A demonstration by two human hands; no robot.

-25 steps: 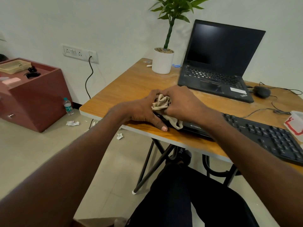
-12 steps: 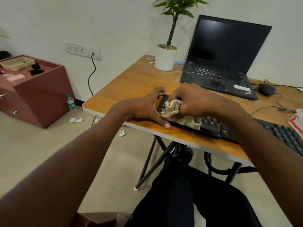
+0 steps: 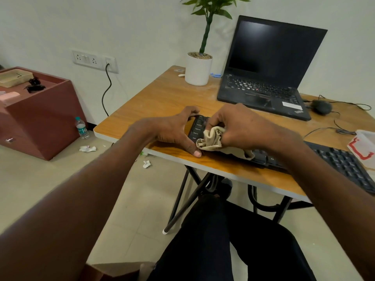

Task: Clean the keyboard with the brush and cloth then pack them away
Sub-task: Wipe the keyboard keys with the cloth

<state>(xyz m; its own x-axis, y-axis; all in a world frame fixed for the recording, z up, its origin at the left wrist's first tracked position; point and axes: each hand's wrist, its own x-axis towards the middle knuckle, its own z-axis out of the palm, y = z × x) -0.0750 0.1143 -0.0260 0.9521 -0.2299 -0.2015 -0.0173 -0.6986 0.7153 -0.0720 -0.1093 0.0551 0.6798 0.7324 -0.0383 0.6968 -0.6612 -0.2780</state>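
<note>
A black keyboard (image 3: 343, 162) lies along the front edge of the wooden table (image 3: 162, 98). My right hand (image 3: 241, 126) grips a crumpled beige cloth (image 3: 213, 138) and holds it against the keys near the keyboard's left end. My left hand (image 3: 174, 128) clasps that left end, with the thumb on the table at the front corner and the fingers curled over the far corner. No brush is in view.
An open black laptop (image 3: 267, 82) stands behind the keyboard, a white potted plant (image 3: 197, 67) to its left and a black mouse (image 3: 321, 106) with cables to its right. A white plastic container (image 3: 365, 147) sits at the right edge. Paper scraps and a bottle (image 3: 82, 127) lie on the floor.
My right hand with the cloth has slid from the keyboard's left end a little to the right over the keys, uncovering the leftmost keys. My left hand has stayed on the left end.
</note>
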